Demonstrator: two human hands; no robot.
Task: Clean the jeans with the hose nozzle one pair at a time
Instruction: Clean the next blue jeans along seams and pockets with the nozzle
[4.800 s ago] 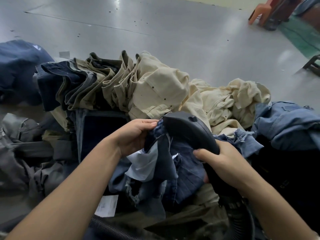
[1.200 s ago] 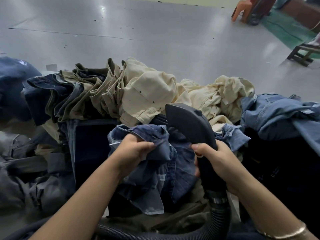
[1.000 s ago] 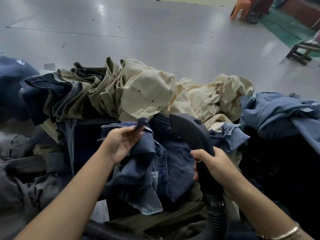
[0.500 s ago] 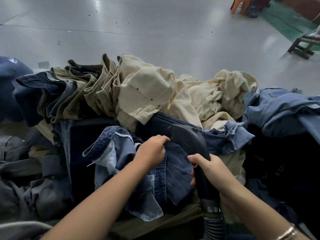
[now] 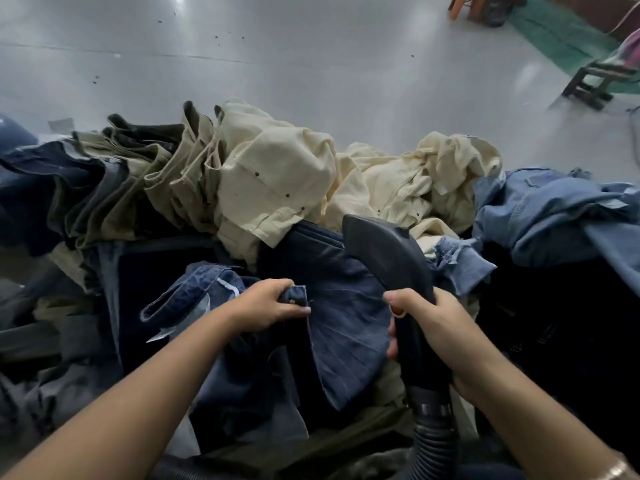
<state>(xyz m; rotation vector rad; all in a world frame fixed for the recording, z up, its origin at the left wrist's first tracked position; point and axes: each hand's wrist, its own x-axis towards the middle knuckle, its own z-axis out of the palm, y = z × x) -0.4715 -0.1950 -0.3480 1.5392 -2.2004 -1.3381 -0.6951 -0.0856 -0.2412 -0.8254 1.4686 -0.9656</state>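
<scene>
A dark blue pair of jeans [image 5: 343, 327] lies spread in front of me on the heap. My left hand [image 5: 268, 306] grips a fold of its fabric near the waistband. My right hand [image 5: 433, 327] is wrapped round the handle of the black hose nozzle [image 5: 384, 251]. The nozzle's wide head points up and away, over the far edge of the jeans. Its ribbed hose [image 5: 434, 441] runs down out of view at the bottom.
Cream trousers [image 5: 277, 188] and olive ones [image 5: 138, 174] are heaped behind. Light blue denim [image 5: 554, 209] lies at the right, dark and grey garments [image 5: 41, 341] at the left. A grey floor [image 5: 311, 64] stretches beyond, with a wooden stool [image 5: 595, 81] at the far right.
My left hand has shifted its hold on the jeans and pulled the fabric flatter. The nozzle head has lifted off the denim and now stands a little higher.
</scene>
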